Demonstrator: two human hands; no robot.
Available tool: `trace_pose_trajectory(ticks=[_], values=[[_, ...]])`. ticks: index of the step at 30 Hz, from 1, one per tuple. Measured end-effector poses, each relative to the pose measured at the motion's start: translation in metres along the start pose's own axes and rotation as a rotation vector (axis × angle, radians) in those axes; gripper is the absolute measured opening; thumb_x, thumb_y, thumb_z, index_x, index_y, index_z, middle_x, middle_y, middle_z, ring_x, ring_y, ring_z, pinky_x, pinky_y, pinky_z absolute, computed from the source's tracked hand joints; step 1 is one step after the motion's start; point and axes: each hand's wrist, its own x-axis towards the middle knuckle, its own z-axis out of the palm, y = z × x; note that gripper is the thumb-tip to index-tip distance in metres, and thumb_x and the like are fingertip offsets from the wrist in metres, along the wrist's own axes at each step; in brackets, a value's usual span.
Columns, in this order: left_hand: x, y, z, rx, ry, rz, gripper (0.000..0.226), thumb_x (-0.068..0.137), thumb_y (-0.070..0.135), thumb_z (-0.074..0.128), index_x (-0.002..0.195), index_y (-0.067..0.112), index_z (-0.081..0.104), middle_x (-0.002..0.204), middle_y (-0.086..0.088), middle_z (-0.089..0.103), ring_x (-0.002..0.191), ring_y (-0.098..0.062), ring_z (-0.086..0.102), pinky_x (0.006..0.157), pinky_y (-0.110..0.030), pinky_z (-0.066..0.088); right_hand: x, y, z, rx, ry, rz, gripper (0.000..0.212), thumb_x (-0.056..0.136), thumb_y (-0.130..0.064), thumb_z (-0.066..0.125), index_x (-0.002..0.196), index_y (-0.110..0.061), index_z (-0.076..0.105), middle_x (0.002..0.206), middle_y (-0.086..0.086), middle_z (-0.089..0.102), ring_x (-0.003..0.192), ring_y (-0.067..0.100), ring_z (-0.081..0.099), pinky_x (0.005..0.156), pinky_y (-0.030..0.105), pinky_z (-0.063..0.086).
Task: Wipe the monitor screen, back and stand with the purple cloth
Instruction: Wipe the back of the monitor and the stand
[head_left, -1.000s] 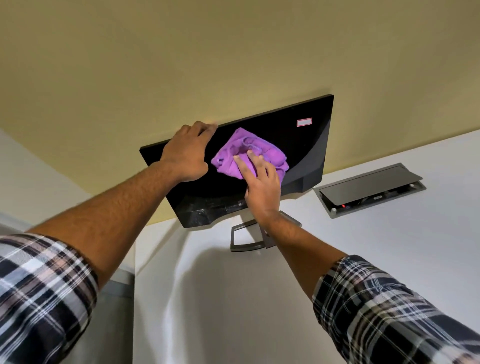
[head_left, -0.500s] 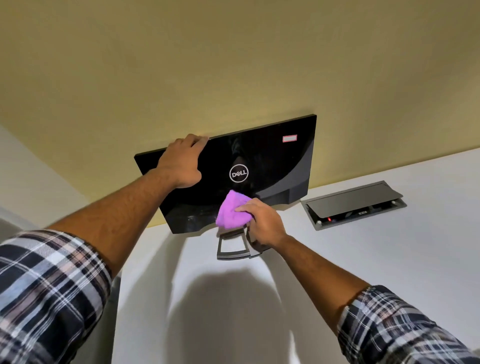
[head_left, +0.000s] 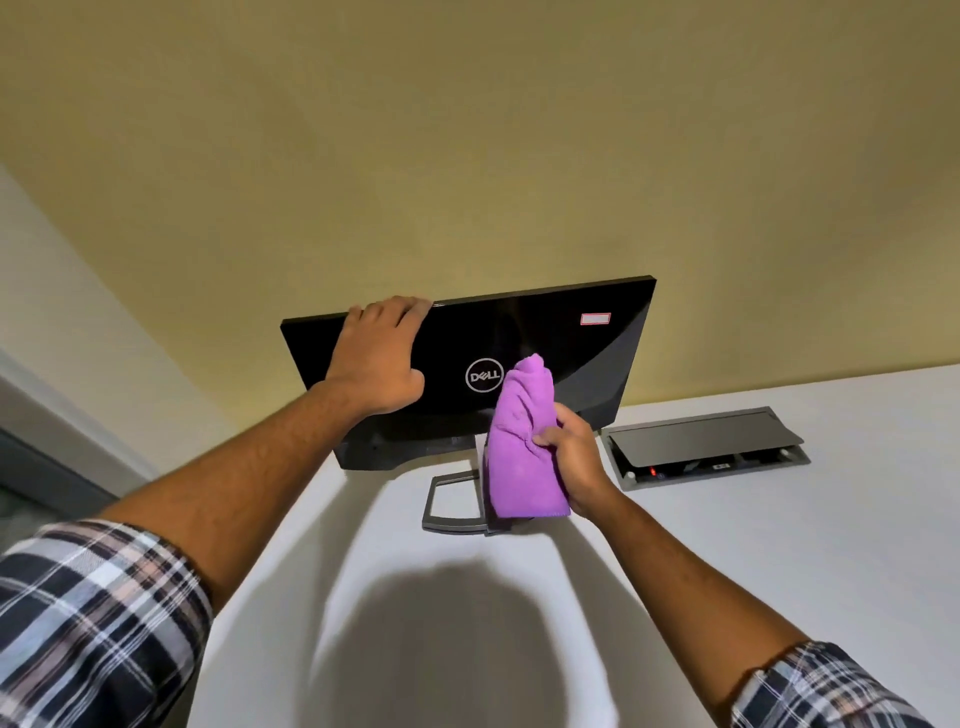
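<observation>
The black monitor (head_left: 561, 353) stands on the white desk with its glossy back and logo facing me; the screen is hidden on the far side. My left hand (head_left: 376, 353) grips its top edge near the left corner, fingers hooked over the rim. My right hand (head_left: 574, 462) holds the purple cloth (head_left: 522, 447), bunched lengthwise, in front of the lower middle of the monitor's back and over the stand's neck. The grey open-frame stand base (head_left: 449, 512) lies on the desk just left of the cloth.
A grey cable box (head_left: 701, 441) with its lid raised is set into the white desk (head_left: 779, 571) to the right of the monitor. A yellow wall (head_left: 467, 156) rises close behind the monitor. The desk's left edge runs beside my left forearm.
The cloth went from spread on the upper back down to the stand's neck. It now hangs longer in my right hand, which has moved slightly right. My left hand kept its grip.
</observation>
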Motion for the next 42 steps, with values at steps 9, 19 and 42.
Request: trace_pose_trajectory(ticks=[9, 19, 42], values=[[-0.026, 0.030, -0.007, -0.088, -0.026, -0.063, 0.057, 0.091, 0.078, 0.024, 0.142, 0.055, 0.030, 0.158, -0.012, 0.029, 0.150, -0.035, 0.018, 0.113, -0.074, 0.009, -0.002, -0.023, 0.008, 0.307, -0.332, 0.148, 0.052, 0.076, -0.011, 0.064, 0.128, -0.008, 0.065, 0.117, 0.013, 0.069, 0.100, 0.029, 0.070, 0.086, 0.044, 0.057], [-0.033, 0.049, -0.019, -0.152, -0.167, -0.164, 0.055, 0.091, 0.071, 0.047, 0.138, 0.044, 0.047, 0.164, -0.015, 0.011, 0.153, -0.041, -0.005, 0.109, -0.081, 0.001, -0.002, -0.041, 0.019, 0.090, -0.426, 0.078, 0.030, 0.083, -0.018, 0.064, 0.109, -0.024, 0.077, 0.110, 0.011, 0.071, 0.098, 0.029, 0.068, 0.087, 0.040, 0.053], [-0.025, 0.059, -0.016, -0.067, -0.172, -0.182, 0.025, 0.101, 0.039, 0.051, 0.125, 0.031, 0.057, 0.165, -0.027, 0.002, 0.146, -0.060, -0.008, 0.122, -0.062, 0.000, 0.028, -0.116, 0.044, -1.465, -0.243, -0.811, 0.060, 0.111, -0.031, 0.036, 0.164, -0.007, 0.023, 0.173, 0.012, 0.020, 0.161, 0.023, 0.015, 0.132, 0.043, 0.005]])
